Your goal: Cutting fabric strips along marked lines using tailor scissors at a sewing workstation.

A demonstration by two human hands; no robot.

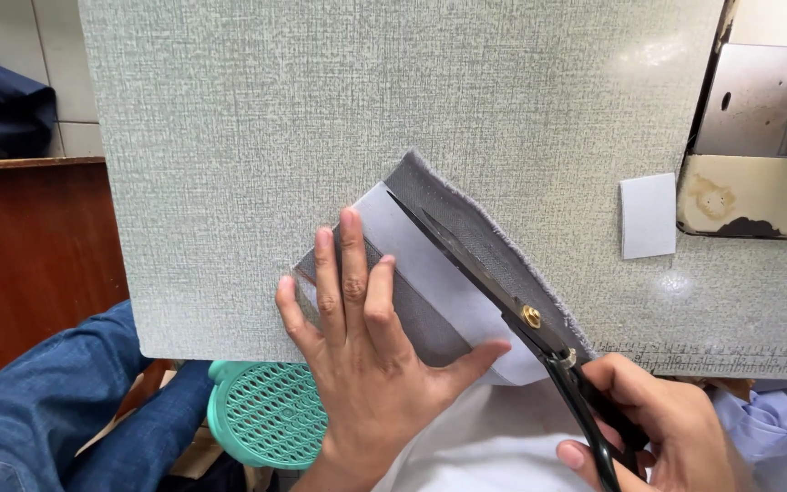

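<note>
The left hand [357, 337] lay flat in the lower middle of the frame. Its fingers [352, 264] were stretched out straight and spread a little, and they pressed down on a grey piece of cloth [466, 228] with a white strip [430, 273] lying on it. The hand gripped nothing; it only held the cloth down on the table.

The right hand [658, 428] was in the lower right of the frame. Its fingers were curled tight around the black handles of a pair of scissors [512, 301]. The long blades pointed up and to the left, and they lay along the cloth just beside the white strip. A small gold screw showed where the blades crossed. I could not tell how far apart the blades were.

The cloth sat in the middle of the frame, near the front edge of the grey-green table [321, 109]. A small white patch [649, 216] lay on the table to the right, well apart from the cloth. Part of a sewing machine [758, 173] showed in the upper right corner. A green plastic basket [266, 410] sat below the table edge, at the bottom of the frame. A blue jeans leg [47, 410] showed in the lower left.
</note>
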